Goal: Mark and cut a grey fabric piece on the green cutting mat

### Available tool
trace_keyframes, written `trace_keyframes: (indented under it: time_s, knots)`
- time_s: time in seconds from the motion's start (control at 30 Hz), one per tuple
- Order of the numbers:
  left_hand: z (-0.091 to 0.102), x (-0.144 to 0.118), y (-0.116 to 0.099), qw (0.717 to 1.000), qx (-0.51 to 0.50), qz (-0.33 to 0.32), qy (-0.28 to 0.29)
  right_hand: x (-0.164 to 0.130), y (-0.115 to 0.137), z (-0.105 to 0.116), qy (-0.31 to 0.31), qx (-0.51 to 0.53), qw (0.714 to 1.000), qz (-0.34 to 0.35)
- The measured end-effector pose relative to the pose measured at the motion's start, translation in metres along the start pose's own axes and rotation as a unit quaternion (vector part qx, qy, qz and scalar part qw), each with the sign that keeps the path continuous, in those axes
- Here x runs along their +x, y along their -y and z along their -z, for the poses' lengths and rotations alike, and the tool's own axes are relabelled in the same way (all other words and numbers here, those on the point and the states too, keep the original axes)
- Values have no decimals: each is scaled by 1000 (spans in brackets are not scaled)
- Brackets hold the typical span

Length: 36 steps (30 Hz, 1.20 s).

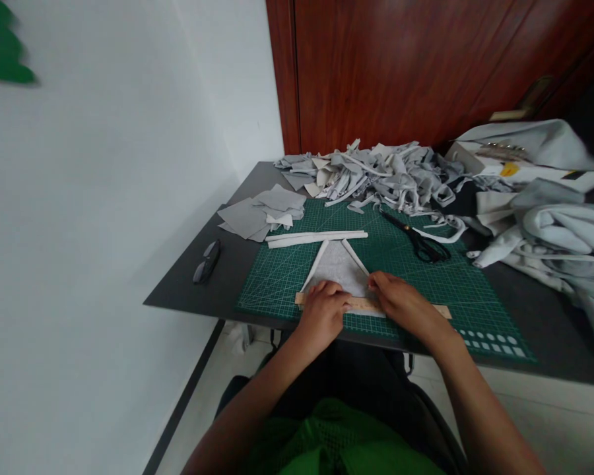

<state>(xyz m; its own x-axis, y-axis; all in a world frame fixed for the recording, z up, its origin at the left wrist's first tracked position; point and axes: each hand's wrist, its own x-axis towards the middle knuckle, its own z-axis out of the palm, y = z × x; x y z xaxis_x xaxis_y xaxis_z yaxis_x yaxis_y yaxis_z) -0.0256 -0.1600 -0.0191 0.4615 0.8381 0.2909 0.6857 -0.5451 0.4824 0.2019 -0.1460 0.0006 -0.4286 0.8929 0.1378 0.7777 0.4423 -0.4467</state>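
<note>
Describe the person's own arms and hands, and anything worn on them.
Both forearms are bare, with no sleeves in view. The left hand and the right hand wear no gloves; no rings, watch or bracelet can be seen. A green garment shows below, between the arms.

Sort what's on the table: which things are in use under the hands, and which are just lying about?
In use: left hand and right hand pressing the ruler across the grey triangle on the mat.

Lying about: scissors, scrap pile, grey squares, white strips, glasses, folded fabric.
</note>
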Motion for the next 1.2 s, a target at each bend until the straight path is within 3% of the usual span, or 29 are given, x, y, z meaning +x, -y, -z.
trace_keyframes:
  time_s: [0.33, 0.6, 1.03, 1.1, 1.2]
  knots:
    - [9, 1, -1, 1000, -4, 5, 9, -11, 10, 12, 8, 14, 999, -37]
    - [12, 6, 13, 998, -50, -37, 14, -2, 7, 10, -1, -17, 1000, 9]
    - [11, 6, 12, 996, -34, -62, 47, -19, 7, 35, 36, 44, 997, -60]
    - [12, 6, 11, 997, -30, -61, 47, -17, 11, 35, 14, 44, 997, -62]
    - [13, 5, 8, 997, -11, -63, 52, -8, 18, 26, -32, 66, 997, -12]
